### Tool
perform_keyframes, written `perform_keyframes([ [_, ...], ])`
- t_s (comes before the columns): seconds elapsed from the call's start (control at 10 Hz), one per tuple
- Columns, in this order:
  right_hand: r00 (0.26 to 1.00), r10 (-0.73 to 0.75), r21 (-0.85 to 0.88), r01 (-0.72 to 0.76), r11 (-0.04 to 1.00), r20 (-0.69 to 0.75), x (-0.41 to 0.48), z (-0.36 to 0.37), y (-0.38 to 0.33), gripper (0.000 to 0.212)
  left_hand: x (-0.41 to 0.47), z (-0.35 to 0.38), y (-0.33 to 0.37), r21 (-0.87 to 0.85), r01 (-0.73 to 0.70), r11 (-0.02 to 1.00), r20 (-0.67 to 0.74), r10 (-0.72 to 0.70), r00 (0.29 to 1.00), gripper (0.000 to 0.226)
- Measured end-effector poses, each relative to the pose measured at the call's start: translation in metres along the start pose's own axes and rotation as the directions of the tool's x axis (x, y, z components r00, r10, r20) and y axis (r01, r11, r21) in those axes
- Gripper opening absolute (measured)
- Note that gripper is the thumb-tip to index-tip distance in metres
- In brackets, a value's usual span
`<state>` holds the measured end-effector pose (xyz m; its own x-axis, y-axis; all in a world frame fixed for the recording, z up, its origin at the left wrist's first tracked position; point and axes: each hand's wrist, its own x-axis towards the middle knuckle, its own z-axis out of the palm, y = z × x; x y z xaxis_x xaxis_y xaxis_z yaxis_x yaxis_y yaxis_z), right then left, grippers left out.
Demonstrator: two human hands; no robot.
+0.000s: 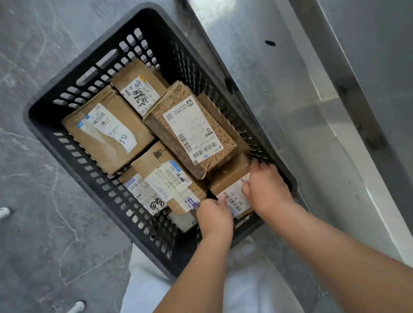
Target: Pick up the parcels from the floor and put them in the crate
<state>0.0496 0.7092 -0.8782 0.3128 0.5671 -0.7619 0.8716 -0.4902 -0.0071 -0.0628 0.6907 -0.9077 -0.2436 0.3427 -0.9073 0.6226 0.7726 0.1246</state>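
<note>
Cardboard parcel (230, 179) is held low in the crate's (51, 138) near right corner, beside the patterned parcel (189, 130). It should be lowered flat and the fingers slid clear of the wall before release. Left hand (213, 214) is curled on its near edge, and right hand (268, 188) is clamped over its top and far side.

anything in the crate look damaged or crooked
The patterned parcel lies tilted atop others in the black crate, and its near corner looks dented and creased. The left hand and right hand grip the near-right parcel.
</note>
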Motion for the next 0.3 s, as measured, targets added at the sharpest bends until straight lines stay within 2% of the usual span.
perform_keyframes([
  [0.1,0.995,0.029,0.007,-0.029,1.000,0.093,-0.003,-0.005,0.000,0.071,0.000,-0.003,0.006,0.033,0.016,0.999,0.029,-0.017,0.999,0.040],
  [0.2,0.995,0.046,0.018,-0.047,0.999,0.094,-0.020,-0.015,-0.009,0.087,-0.019,-0.016,0.025,0.168,0.002,0.986,0.027,-0.007,1.000,0.032],
  [0.3,0.999,-0.023,0.040,0.022,0.999,0.029,-0.047,-0.024,-0.020,0.078,-0.051,-0.038,0.040,0.234,-0.026,0.972,0.004,0.026,1.000,0.031],
])
